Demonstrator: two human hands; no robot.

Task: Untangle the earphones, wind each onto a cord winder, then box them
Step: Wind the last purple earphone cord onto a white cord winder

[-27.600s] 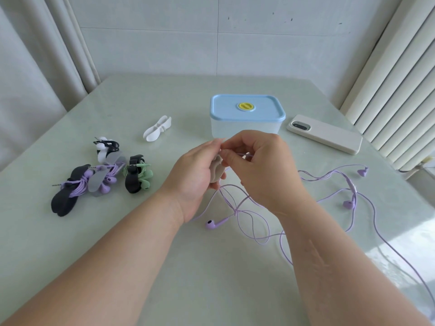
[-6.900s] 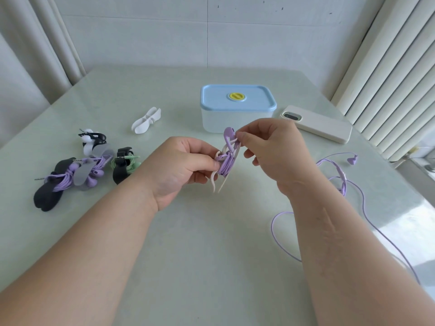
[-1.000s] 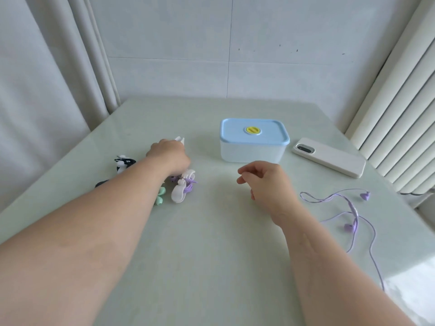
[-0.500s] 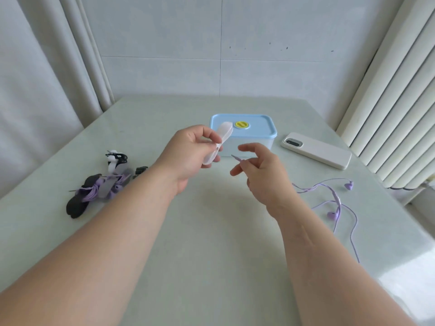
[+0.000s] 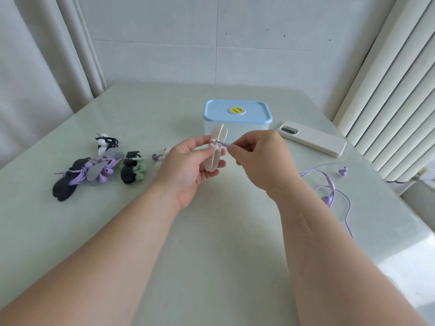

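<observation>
My left hand (image 5: 188, 165) holds a white cord winder (image 5: 216, 149) upright above the table's middle. My right hand (image 5: 261, 156) pinches the purple plug end (image 5: 224, 144) of a loose purple earphone and holds it against the winder's middle. The rest of that purple earphone cord (image 5: 332, 187) trails on the table to the right, with both earbuds lying there. Wound earphones lie at the left: a purple one on a black winder (image 5: 77, 177), a green one on a black winder (image 5: 131, 170), a black one on a white winder (image 5: 106, 143), and a purple one (image 5: 160, 157) partly behind my left hand.
A clear box with a shut blue lid (image 5: 237, 115) stands just beyond my hands. A white phone (image 5: 312, 141) lies to its right. The table's right edge runs beside vertical blinds (image 5: 388, 90); curtains (image 5: 35, 74) hang at the left.
Both hands have come together. The plug end in my right hand now touches the winder's middle, where half a second ago it was apart from it.
</observation>
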